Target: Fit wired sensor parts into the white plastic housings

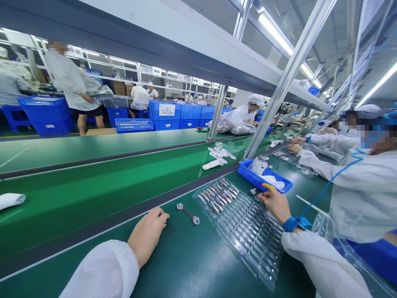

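Observation:
My left hand (150, 234) is closed low over the green bench, and a thin dark wire (173, 227) extends from its fingertips. To its right lies a pair of small white clustered parts (187, 213) joined by a reddish wire. My right hand (276, 205) is pinched beside the blue tray, with yellow on one finger and a blue strap (294, 223) round the wrist. What its fingertips grip is too small to make out. Just beyond them sits a small whitish part (253, 191). Between my hands lies a clear ribbed tray (248, 240), its far rows holding several slim metallic pieces with red wires (218, 194).
A blue tray (263, 180) holds a jar (259, 164) and white pieces. White housings (214, 163) lie on the bright green belt (108, 188) ahead, another (11, 200) at far left. A metal post (276, 95) rises behind the tray. Co-workers' sleeves (322, 165) reach in from the right.

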Demonstrator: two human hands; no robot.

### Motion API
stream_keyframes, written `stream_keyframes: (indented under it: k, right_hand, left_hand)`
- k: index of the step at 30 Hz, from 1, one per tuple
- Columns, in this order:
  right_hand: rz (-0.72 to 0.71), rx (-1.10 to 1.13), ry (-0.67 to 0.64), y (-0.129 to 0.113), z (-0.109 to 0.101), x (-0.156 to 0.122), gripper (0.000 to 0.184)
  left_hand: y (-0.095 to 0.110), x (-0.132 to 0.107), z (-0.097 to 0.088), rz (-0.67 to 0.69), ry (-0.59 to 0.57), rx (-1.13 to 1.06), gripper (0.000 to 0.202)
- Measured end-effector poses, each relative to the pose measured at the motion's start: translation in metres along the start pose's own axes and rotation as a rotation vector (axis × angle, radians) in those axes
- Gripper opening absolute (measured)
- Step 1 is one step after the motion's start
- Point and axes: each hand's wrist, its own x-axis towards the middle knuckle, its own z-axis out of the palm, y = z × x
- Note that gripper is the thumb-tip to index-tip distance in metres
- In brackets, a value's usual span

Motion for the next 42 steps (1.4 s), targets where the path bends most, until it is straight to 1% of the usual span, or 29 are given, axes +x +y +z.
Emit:
stream_keyframes:
  k: [3, 5, 7, 9, 11, 13, 15, 17, 19, 22, 25, 27, 29, 32, 34, 38, 40, 42]
  right_hand:
    - [0.039, -0.024, -0.064, 0.0, -0.007, 0.002, 0.015]
    - [0.08, -0.074, -0.037, -0.005, -0.017, 0.002, 0.012]
    - [0.099, -0.13, 0.025, -0.016, -0.026, -0.002, 0.021]
    - [0.052, -0.149, 0.045, -0.033, -0.027, -0.009, 0.031]
    - [-0.058, -0.124, -0.039, -0.056, -0.018, -0.019, 0.03]
    - [-0.169, -0.092, -0.178, -0.079, -0.001, -0.028, 0.017]
    - [-0.233, -0.086, -0.274, -0.097, 0.017, -0.035, 0.008]
    - [-0.242, -0.104, -0.309, -0.11, 0.031, -0.038, 0.006]
    - [-0.22, -0.129, -0.322, -0.117, 0.038, -0.038, 0.008]
    - [-0.183, -0.138, -0.362, -0.121, 0.04, -0.035, 0.016]
    - [-0.167, -0.068, -0.375, -0.123, 0.035, -0.032, 0.011]
    - [-0.167, 0.026, -0.326, -0.123, 0.029, -0.031, 0.008]
    - [-0.177, 0.156, -0.25, -0.122, 0.021, -0.031, 0.013]
    - [-0.172, 0.411, -0.143, -0.12, 0.009, -0.033, 0.01]
    - [-0.144, 0.613, -0.128, -0.118, 0.003, -0.037, 0.01]
    - [-0.099, 0.998, -0.229, -0.124, -0.004, -0.05, 0.029]
    - [-0.03, 1.237, -0.331, -0.133, -0.007, -0.06, 0.03]
    - [0.096, 1.512, -0.456, -0.145, -0.007, -0.073, 0.026]
  left_hand:
    - [0.004, 0.0, -0.009, -0.056, 0.037, -0.091, 0.024]
    - [0.008, 0.0, -0.018, -0.11, 0.069, -0.173, 0.021]
    - [0.014, 0.001, -0.026, -0.185, 0.098, -0.267, 0.018]
    - [0.021, 0.003, -0.032, -0.278, 0.104, -0.382, 0.017]
    - [0.029, 0.005, -0.035, -0.369, 0.09, -0.513, 0.022]
    - [0.037, 0.005, -0.034, -0.43, 0.069, -0.644, 0.029]
    - [0.042, 0.003, -0.032, -0.46, 0.044, -0.753, 0.032]
    - [0.045, -0.002, -0.031, -0.473, 0.018, -0.828, 0.029]
    - [0.046, -0.006, -0.032, -0.485, 0.007, -0.86, 0.025]
    - [0.043, -0.009, -0.033, -0.514, 0.016, -0.845, 0.023]
    - [0.04, -0.01, -0.032, -0.539, 0.024, -0.833, 0.022]
    - [0.041, -0.01, -0.032, -0.549, 0.02, -0.859, 0.023]
    - [0.044, -0.01, -0.032, -0.554, 0.002, -0.903, 0.023]
    - [0.047, -0.01, -0.034, -0.553, -0.015, -0.957, 0.017]
    - [0.049, -0.01, -0.035, -0.548, -0.019, -0.974, 0.014]
    - [0.052, -0.013, -0.034, -0.536, -0.04, -1.024, 0.015]
    - [0.055, -0.015, -0.033, -0.533, -0.052, -1.068, 0.019]
    - [0.056, -0.016, -0.031, -0.532, -0.063, -1.116, 0.023]
